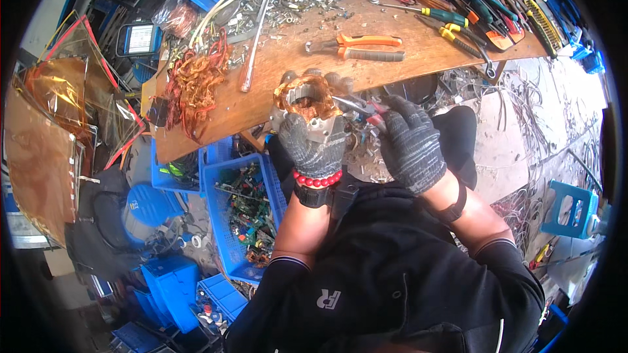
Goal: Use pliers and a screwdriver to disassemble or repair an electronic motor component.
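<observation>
My left hand [313,149], in a grey knit glove, is closed around a motor stator [316,100] at the table's near edge. The stator has a metal body, a round bore and torn copper windings around it. My right hand [412,146], gloved the same way, grips a pair of pliers [353,102] with red handles. Their jaws point left and meet the stator's right side; whether they pinch a wire I cannot tell. Just beyond the stator, on the wooden table [281,65], lie end cutters [360,47] with orange and grey handles.
Tangled copper and red wire [195,85] lies on the table's left end. Screws and metal bits litter its far side. Screwdrivers [445,16] and other tools crowd the far right. Left of my legs stands a blue basket [219,206] of parts; a blue stool [569,209] stands right.
</observation>
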The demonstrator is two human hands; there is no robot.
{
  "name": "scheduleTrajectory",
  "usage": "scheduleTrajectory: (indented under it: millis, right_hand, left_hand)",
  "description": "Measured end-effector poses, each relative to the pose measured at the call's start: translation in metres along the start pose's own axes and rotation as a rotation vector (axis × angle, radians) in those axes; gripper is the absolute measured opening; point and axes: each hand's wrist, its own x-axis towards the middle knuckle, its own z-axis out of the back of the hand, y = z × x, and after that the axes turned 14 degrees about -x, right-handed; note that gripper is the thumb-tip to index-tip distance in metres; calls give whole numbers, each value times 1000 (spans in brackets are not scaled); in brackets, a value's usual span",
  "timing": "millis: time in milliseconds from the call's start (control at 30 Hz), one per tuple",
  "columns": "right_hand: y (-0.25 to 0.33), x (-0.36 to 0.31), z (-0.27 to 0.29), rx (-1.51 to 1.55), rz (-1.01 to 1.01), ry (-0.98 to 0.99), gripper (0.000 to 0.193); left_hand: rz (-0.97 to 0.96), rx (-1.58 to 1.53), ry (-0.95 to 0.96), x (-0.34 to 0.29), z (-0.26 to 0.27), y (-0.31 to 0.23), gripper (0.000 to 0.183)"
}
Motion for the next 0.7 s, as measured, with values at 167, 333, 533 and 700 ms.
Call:
scheduleTrajectory:
  millis: [167, 333, 533, 700]
  right_hand:
    - [3, -3, 10, 56, -18, 80, 39]
    - [7, 2, 19, -36, 0, 45, 34]
    - [15, 4, 17, 242, 32, 201, 29]
    - [24, -7, -1, 1073, -421, 579, 25]
  left_hand:
    - [329, -832, -45, -3, 15, -5, 62]
    - [328, -851, 19, 2, 19, -11, 66]
    - [173, -541, -50, 4, 11, -12, 98]
    - [231, -665, 26, -2, 23, -5, 59]
